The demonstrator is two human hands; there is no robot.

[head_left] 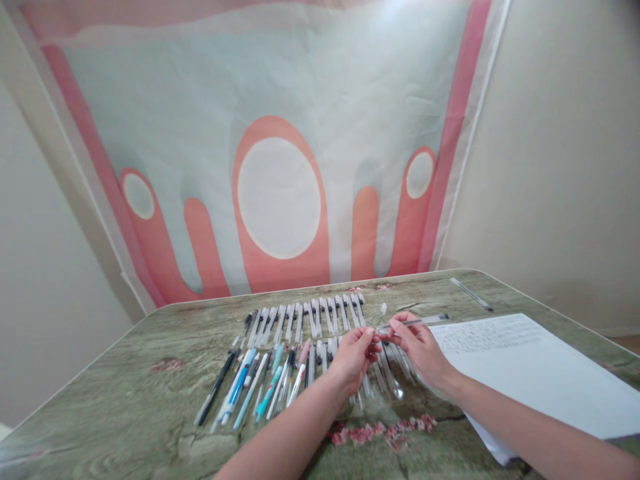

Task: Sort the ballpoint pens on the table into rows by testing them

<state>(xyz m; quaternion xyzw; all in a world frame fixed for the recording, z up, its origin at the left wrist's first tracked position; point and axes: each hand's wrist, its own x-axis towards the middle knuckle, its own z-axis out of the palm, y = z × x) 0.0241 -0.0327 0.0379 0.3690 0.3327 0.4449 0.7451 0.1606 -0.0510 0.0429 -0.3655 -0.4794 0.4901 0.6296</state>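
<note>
**Clear pen held between both hands above rows of pens**

A clear pen (417, 321) was held level above the table (125, 400), its barrel pointing to the right. It was gripped by the right hand (419, 347), whose thumb and fingers were closed around the barrel near its left end. The left hand (354, 355) was brought up against that same end, its fingertips pinched together at the pen's tip; whether a cap or a small part was pinched there could not be told. Both hands were held just above a row of pens (310, 317) laid side by side. A second group, of blue and black pens (250, 383), was laid nearer and to the left. White paper (525, 373) was spread at the right, and one lone pen (471, 294) was left beyond it near the table's far edge.
</note>
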